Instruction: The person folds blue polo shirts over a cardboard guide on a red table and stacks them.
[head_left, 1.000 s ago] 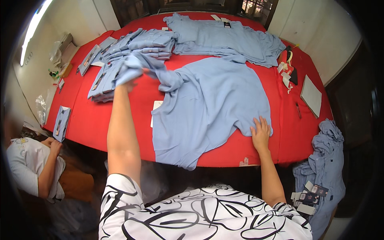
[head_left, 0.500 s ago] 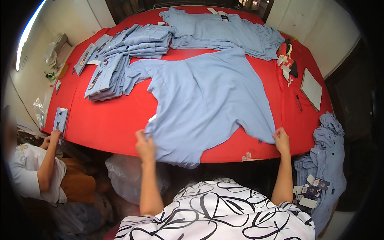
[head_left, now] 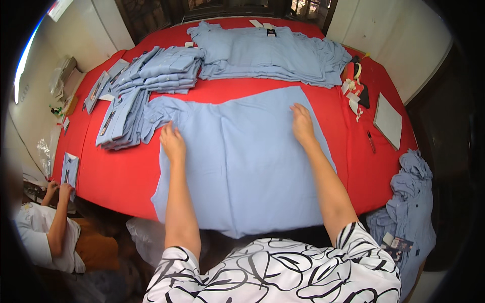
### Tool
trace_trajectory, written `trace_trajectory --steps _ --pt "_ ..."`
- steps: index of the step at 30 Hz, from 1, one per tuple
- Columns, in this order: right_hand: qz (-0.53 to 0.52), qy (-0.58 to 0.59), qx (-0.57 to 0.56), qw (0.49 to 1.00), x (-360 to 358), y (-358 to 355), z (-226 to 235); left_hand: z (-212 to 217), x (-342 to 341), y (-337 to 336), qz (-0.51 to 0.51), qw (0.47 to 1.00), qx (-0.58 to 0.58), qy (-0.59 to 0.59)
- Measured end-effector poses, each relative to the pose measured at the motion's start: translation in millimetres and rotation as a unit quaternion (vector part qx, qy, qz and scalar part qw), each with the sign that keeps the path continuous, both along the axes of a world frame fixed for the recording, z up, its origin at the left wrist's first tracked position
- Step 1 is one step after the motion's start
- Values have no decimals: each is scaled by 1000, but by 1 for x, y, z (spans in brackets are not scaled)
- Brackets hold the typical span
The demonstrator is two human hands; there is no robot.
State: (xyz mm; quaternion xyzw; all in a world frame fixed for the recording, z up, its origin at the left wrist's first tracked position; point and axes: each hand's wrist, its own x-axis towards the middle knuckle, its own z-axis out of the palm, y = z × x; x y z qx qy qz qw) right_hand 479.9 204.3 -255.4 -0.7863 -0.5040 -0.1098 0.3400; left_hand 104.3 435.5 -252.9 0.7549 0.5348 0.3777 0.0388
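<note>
A light blue shirt [head_left: 252, 166] lies spread out on the red-covered table [head_left: 121, 171] in front of me, its lower edge hanging over the near side. My left hand [head_left: 173, 144] is on the cloth by the bunched sleeve at the shirt's left, fingers loosely bent and apart. Over the shirt's far right part, my right hand [head_left: 303, 123] rests with its fingers stretched out. Neither hand visibly grips any fabric.
Folded blue shirts [head_left: 118, 121] and a flat shirt pile [head_left: 257, 53] lie beyond. Small scissors [head_left: 371, 142] and a white board [head_left: 388, 121] are at right, above a heap of blue shirts [head_left: 414, 202]. At left, a co-worker's hands [head_left: 63, 189] hold a folded shirt [head_left: 69, 169].
Both hands have let go of the shirt's near edge and moved forward over the cloth. The shirt now lies flatter and squarer, nearer to me. The view has shifted slightly.
</note>
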Motion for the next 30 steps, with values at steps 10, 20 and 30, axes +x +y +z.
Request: trace_trajectory --steps 10,20,30 --pt "-229 -1 -245 942 89 59 10 -9 97 79 -143 989 16 31" --pt "-167 -65 -122 976 126 26 8 7 160 145 -234 964 71 108" --pt "-564 -77 -23 822 287 -155 66 10 46 96 -200 963 83 160"
